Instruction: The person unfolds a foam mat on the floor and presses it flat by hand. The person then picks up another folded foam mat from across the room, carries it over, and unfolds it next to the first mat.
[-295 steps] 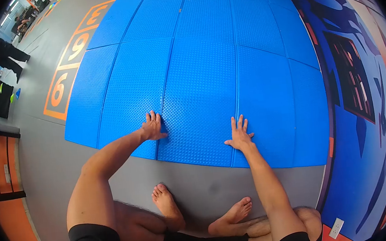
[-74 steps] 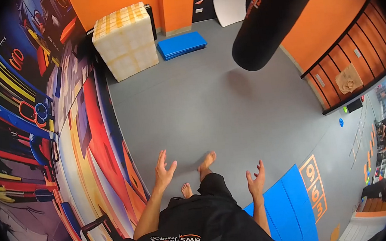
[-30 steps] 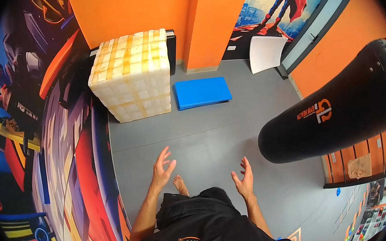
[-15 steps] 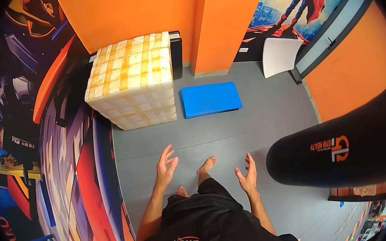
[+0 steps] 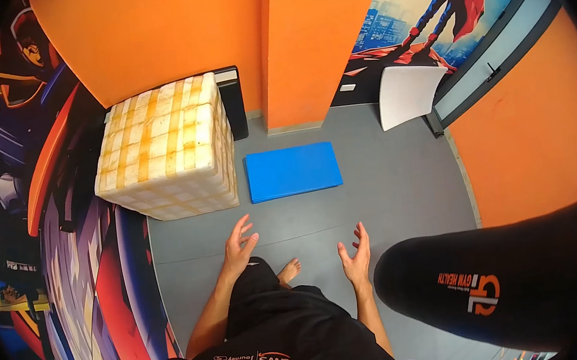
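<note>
My left hand is raised in front of my body, fingers apart and holding nothing. Opposite it, my right hand is also open and free of any object, its palm turned inward. On the floor beyond both hands lies a blue folded mat or flat slab. To its left stands a large white box wrapped in a grid of yellowish tape; my left hand is nearest to it but apart. A black punching bag hangs close to the right of my right hand, not touching it.
An orange pillar stands behind the blue slab. A white curved panel leans near a grey-framed door at the back right. A mural wall runs along the left. My bare foot is on the grey floor.
The view has shifted, so box, slab and pillar sit lower and further left. One leg has come forward, knee raised. Both hands remain open and held apart.
</note>
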A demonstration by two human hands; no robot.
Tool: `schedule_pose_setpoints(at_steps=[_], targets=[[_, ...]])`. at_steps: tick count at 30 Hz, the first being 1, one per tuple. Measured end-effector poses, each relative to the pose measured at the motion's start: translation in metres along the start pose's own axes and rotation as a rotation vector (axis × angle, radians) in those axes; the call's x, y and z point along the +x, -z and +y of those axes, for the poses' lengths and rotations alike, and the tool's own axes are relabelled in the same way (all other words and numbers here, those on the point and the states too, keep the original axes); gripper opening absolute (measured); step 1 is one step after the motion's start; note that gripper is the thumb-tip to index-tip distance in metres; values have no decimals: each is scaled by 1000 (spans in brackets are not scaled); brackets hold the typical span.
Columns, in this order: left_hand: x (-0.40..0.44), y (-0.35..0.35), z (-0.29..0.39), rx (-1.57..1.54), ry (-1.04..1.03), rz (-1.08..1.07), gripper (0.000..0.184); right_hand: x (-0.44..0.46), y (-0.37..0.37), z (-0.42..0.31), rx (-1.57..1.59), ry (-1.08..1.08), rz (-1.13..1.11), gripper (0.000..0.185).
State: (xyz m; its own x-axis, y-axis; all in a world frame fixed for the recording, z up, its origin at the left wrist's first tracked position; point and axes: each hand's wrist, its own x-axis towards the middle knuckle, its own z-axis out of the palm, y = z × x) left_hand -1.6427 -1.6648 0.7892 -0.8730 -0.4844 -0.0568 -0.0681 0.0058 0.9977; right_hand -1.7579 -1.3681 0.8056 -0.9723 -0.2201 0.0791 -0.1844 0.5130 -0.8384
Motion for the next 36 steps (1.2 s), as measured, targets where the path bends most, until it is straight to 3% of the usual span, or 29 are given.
schedule_pose_setpoints(at_steps=[9,17,26,30,36], targets=[[77,-29,-31,10,121,33,57,83,-19,35,-37,-64,-102,77],[209,-59,-58,-5,169,106,56,210,-33,46,-143,-68,-243,76],[310,-80,-91,91,223,65,59,316,-25,61,-151,-173,-127,76],[333,-92,-124,210,298,114,67,337,-28,107,-164,-250,-132,78],[375,-117,-242,442,387,79,75,392,-69,239,-78,-421,-104,78]])
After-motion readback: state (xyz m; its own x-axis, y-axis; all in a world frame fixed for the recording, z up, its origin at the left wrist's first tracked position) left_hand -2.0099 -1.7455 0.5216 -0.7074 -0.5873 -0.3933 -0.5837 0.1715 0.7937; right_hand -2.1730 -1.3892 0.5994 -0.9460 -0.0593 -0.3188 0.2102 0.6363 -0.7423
